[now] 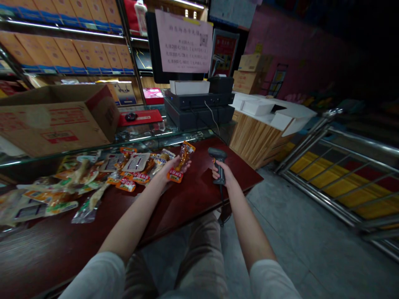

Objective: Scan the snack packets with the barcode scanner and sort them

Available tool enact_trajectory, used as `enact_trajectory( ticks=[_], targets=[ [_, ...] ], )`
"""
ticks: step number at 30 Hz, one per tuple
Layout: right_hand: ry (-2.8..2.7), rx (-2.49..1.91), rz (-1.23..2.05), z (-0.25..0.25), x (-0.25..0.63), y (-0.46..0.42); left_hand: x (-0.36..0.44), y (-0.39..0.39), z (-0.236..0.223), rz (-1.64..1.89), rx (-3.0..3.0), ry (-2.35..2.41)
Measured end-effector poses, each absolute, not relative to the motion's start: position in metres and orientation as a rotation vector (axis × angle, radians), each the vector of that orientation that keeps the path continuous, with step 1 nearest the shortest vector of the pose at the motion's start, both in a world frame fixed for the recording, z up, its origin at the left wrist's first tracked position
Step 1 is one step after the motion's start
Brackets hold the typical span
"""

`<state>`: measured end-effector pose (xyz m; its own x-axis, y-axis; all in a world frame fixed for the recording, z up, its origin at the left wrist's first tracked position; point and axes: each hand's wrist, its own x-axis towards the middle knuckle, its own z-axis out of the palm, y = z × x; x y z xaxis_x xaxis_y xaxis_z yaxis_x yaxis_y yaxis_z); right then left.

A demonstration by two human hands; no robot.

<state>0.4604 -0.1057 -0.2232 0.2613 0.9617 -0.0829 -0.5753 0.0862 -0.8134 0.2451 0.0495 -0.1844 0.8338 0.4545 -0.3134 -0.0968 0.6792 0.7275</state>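
Over the dark red tabletop [174, 207], my left hand [171, 168] grips a vacuum-packed snack [183, 161] with orange-red ends and brown food showing through clear plastic. My right hand [227, 174] is wrapped round the handle of a dark grey barcode scanner [219, 160], whose head points left toward the packet. From the scanner's base a cable drops past the table edge. Left of my left hand lies a spread pile of snack packets [137, 162], some orange, some clear and silvery. One clear packet with a pale, bone-like piece [93, 199] lies nearer the front.
Behind the pile stand a glass counter [143, 139] and an open cardboard box [56, 120]. A monitor [154, 50] bearing a pink paper sign rises above a black cash drawer [199, 116]. To the right are a wood-fronted counter [252, 137] and a metal railing [314, 191].
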Motion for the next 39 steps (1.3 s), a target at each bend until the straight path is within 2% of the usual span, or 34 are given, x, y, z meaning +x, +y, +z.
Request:
enact_trajectory(
  ticks=[8,15,24,27,31,35,39],
  targets=[
    [-0.763,-0.848,1.346,-0.197,0.389,-0.086,0.184,0.055,-0.163,0.412,1.051,0.584],
    [-0.826,-0.866,1.415,-0.174,0.34,-0.065,0.148,0.061,-0.167,0.438,1.106,0.648],
    [-0.857,-0.909,1.432,-0.169,0.316,-0.058,0.127,0.059,-0.175,0.51,1.144,0.694],
    [-0.881,-0.918,1.402,-0.168,0.308,-0.057,0.12,0.061,-0.171,0.67,1.405,0.808],
    [-0.882,-0.922,1.325,-0.166,0.29,-0.05,0.107,0.067,-0.159,0.95,2.06,1.327],
    [-0.809,-0.905,1.267,-0.168,0.262,-0.035,0.1,0.075,-0.156,0.741,2.383,1.697],
    [-0.769,-0.953,1.229,-0.18,0.234,-0.018,0.096,0.079,-0.165,0.642,2.516,1.667]
  ],
)
